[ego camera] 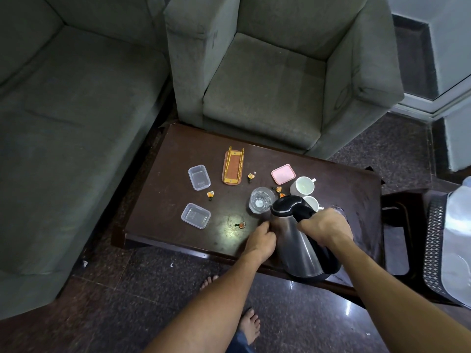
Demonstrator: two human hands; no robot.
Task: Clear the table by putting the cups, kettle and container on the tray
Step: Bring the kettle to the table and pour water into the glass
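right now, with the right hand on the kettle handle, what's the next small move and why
Probably lift the steel kettle straight up a little before carrying it off: the right hand grips its black handle, the left hand is at its side, and a glass and two white cups stand close beyond it.

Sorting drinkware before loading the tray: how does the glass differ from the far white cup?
The glass is clear and handleless; the cup is opaque white with a handle. The glass sits left of the cup. Both stand upright on the table.
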